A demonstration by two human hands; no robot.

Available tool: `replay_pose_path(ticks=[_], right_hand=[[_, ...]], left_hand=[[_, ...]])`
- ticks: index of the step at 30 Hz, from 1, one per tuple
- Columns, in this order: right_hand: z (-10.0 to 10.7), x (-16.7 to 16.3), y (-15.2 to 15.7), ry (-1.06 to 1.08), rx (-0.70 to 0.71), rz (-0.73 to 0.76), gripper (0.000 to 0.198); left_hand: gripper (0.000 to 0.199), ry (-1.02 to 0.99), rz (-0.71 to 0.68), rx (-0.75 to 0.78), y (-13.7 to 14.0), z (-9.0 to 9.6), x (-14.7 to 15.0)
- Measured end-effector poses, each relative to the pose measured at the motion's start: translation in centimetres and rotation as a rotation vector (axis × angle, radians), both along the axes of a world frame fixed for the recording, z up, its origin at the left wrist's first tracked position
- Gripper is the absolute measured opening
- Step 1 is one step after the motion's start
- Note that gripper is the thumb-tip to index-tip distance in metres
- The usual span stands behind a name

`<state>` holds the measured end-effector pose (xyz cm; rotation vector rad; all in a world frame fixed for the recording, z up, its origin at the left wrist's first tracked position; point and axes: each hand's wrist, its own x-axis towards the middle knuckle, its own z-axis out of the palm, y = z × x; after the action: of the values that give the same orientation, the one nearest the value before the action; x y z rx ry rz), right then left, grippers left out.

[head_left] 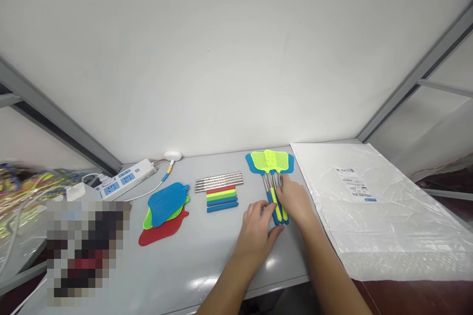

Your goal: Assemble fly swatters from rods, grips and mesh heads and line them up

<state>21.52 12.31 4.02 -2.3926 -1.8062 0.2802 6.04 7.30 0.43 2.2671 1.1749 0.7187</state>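
Observation:
A bundle of fly swatters (273,161) lies on the grey table, with yellow-green and blue mesh heads pointing at the wall. Their metal shafts run down to blue and yellow-green handles. My left hand (254,231) closes in on the handles from the left, its index finger on them and its thumb by their lower ends. From the right, my right hand (295,199) curls its fingers against the shafts and upper handles; its fingertips are partly hidden. Left of them lie loose metal rods (219,181) and coloured handles (222,200).
Loose swatter heads (168,204) in blue, green and red overlap on the left. Beyond them are a power strip (127,177) with cables and a white round device (173,156). A white plastic-wrapped package (354,221) covers the right side. The wall (236,83) borders the table's back.

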Motion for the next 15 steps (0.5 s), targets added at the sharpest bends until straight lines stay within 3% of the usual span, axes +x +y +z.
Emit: replay_pose_path(ticks=[15], right_hand=[[-0.47, 0.19, -0.10, 0.014, 0.021, 0.074, 0.036]], left_hand=[[0.047, 0.097, -0.007, 0.033, 0.60, 0.34, 0.55]])
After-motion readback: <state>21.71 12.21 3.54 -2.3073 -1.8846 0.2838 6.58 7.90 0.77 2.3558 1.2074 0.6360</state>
